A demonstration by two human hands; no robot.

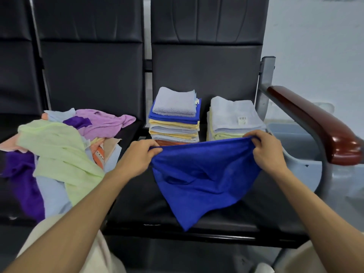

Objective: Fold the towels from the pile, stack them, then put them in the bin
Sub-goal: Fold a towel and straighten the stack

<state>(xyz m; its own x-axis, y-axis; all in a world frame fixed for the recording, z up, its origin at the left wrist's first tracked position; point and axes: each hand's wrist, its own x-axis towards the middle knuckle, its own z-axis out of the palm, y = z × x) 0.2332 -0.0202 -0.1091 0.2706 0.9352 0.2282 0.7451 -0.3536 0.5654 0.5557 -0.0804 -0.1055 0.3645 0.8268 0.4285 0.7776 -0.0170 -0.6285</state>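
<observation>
Both hands pinch the blue towel's (199, 178) top edge: left hand (137, 156), right hand (267, 150). It hangs over the seat's (137, 203) bare near part, two folded stacks (175, 119) behind, the loose pile (59, 150) left.

barcode sticker (242, 120) on rt stack's top towel (230, 112), digits unreadable

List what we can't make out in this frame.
Bin: head view, mostly behind armrest; contents unseen.
Left stack: head view, base behind blue towel; count unclear.
Tag on right stack: head view, too small to read.
Pile: head view, lower towels buried, left edge cuts it.
</observation>
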